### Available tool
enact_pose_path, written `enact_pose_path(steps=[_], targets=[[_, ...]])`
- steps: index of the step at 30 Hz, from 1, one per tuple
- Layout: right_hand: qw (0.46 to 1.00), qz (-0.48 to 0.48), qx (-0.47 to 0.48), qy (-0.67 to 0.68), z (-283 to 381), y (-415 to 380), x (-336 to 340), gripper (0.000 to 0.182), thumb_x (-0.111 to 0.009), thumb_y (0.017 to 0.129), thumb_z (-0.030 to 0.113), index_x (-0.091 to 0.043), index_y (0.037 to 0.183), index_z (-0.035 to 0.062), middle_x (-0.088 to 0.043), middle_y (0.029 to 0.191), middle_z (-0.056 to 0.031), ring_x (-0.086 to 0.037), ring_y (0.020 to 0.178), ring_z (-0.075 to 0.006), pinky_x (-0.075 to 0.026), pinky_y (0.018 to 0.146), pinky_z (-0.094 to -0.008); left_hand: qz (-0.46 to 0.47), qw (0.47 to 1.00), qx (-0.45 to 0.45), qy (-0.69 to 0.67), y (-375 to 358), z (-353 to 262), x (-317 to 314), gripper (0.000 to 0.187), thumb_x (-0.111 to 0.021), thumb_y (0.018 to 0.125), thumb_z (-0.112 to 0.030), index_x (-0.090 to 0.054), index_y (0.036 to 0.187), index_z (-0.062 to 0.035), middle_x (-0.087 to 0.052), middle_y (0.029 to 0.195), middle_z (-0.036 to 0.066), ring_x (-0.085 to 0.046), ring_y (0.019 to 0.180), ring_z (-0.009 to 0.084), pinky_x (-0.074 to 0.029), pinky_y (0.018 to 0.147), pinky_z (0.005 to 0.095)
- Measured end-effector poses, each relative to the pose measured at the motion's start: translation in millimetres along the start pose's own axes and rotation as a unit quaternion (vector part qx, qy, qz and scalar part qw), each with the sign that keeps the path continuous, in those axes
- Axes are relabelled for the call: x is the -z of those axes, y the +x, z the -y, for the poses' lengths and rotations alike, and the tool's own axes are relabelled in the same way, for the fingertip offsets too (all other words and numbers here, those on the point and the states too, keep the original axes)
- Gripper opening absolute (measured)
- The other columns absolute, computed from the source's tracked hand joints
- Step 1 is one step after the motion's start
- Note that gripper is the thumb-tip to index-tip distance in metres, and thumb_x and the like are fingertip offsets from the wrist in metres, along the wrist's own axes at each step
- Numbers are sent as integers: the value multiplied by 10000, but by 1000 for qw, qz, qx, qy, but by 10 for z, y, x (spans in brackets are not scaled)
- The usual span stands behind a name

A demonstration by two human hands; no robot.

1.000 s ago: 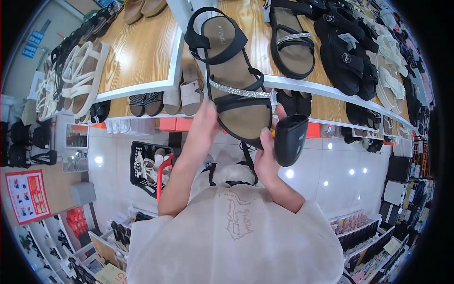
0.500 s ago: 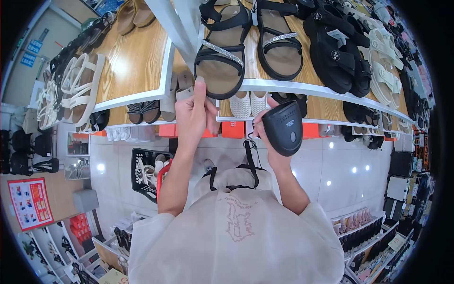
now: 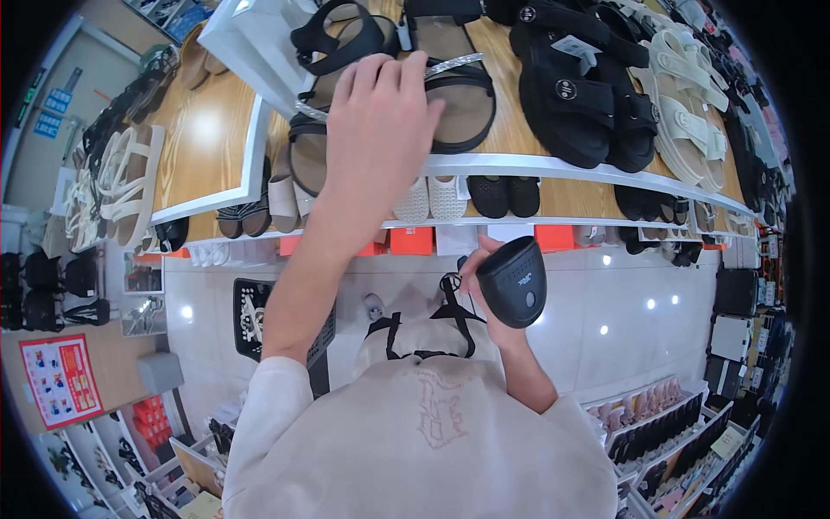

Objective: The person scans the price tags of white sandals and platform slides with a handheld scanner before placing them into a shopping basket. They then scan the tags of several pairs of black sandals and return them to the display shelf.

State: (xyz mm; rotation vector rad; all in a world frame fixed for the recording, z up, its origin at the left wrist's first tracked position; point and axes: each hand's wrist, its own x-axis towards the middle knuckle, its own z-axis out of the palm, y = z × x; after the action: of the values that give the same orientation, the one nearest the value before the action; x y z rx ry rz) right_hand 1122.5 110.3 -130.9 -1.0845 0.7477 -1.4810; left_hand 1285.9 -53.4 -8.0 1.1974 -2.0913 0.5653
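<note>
Palm down over a pair of black strappy sandals on the wooden display shelf, my left hand (image 3: pixel 380 130) covers part of the left sandal (image 3: pixel 307 160). Its fingers are stretched out and slightly bent at the sandal straps, with the thumb apart. Beside it, the right sandal (image 3: pixel 462 112) has a glittery silver strap and a brown footbed, and lies close to my thumb. Lower down, in front of the shelf, my right hand (image 3: pixel 486 290) is wrapped round a black barcode scanner (image 3: pixel 513 281); the scanner hides most of the fingers.
Chunky black sandals (image 3: pixel 571 104) and white sandals (image 3: pixel 687 121) stand to the right on the upper shelf. The shelf's white front edge (image 3: pixel 553 164) runs across. Woven white shoes (image 3: pixel 445 199) sit below. A black basket (image 3: pixel 251 320) holding footwear is on the floor.
My left hand has gone from the front of the left sandal up over the pair. The left sandal has shifted left, away from its mate. My right hand has lowered with the scanner.
</note>
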Motion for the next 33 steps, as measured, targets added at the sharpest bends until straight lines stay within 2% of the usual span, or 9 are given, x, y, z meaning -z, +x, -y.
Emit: enact_pose_path(steps=[8,12,16,22,26,27,31,32,33], targets=[[999,4,-24,29,105,-73,453,624,-701,865,-24,-448,1434,3,-613,942,-90,-583,796,-129,-475,670,-261,-41,978,10,-202,-72,-353,-50,286,-702,799,-63,-632,1074,-33,-628,932,103,-602,888,280,-500,765,381],[983,120,133,-36,173,-18,618,819,-740,911,233,-272,1566,84,-621,1104,-144,-651,893,-209,-518,852,-395,-18,946,43,-322,-447,-700,322,394,-720,731,69,-654,1113,0,-646,946,140,-610,831,318,-489,728,381],[993,3,-33,113,592,-120,420,387,-635,957,122,-601,1293,-65,-672,1192,-111,-632,1055,-146,-487,899,-277,-20,942,32,-333,-749,-860,451,459,-724,661,103,-659,1105,4,-646,898,121,-617,831,324,-538,803,435],[976,90,52,-190,446,-173,533,258,-703,875,65,-692,1129,25,-663,1146,-144,-654,1007,-235,-520,879,-330,-26,906,62,-418,-983,-918,406,461,-741,727,-20,-623,1172,7,-623,977,105,-614,931,294,-515,892,450],[977,46,93,-187,506,-264,440,264,-735,826,19,-699,1087,27,-655,1144,-154,-652,1040,-272,-517,914,-352,-107,804,185,-554,-1294,-899,189,478,-685,867,-118,-501,1288,15,-535,1253,174,-533,1183,245,-427,1026,425],[986,31,65,-153,438,-319,441,525,-902,717,350,-637,1046,37,-652,1048,-89,-637,1026,-225,-486,879,-345,-90,721,291,-622,-1303,-894,150,449,-653,910,-137,-485,1296,19,-533,1263,163,-528,1199,251,-417,1042,424],[989,25,43,-138,482,-566,332,516,-895,741,358,-636,1061,47,-656,1110,-137,-632,1098,-281,-483,934,-389,81,487,414,-765,-1384,-772,24,565,-461,1049,-385,-373,1455,-2,-461,1444,149,-445,1353,249,-378,1103,415],[992,34,42,-113,476,-597,256,465,-843,742,241,-642,1090,7,-668,1128,-143,-641,1083,-258,-492,936,-365,133,391,410,-813,-1402,-774,-26,643,-411,1057,-474,-336,1504,-18,-428,1500,154,-421,1389,247,-380,1107,418],[994,42,42,-88,469,-627,175,431,-791,744,124,-649,1119,-34,-681,1147,-149,-651,1068,-234,-500,937,-341,134,388,409,-815,-1385,-783,-49,643,-411,1057,-474,-336,1504,-18,-428,1500,154,-421,1389,247,-380,1107,418]])
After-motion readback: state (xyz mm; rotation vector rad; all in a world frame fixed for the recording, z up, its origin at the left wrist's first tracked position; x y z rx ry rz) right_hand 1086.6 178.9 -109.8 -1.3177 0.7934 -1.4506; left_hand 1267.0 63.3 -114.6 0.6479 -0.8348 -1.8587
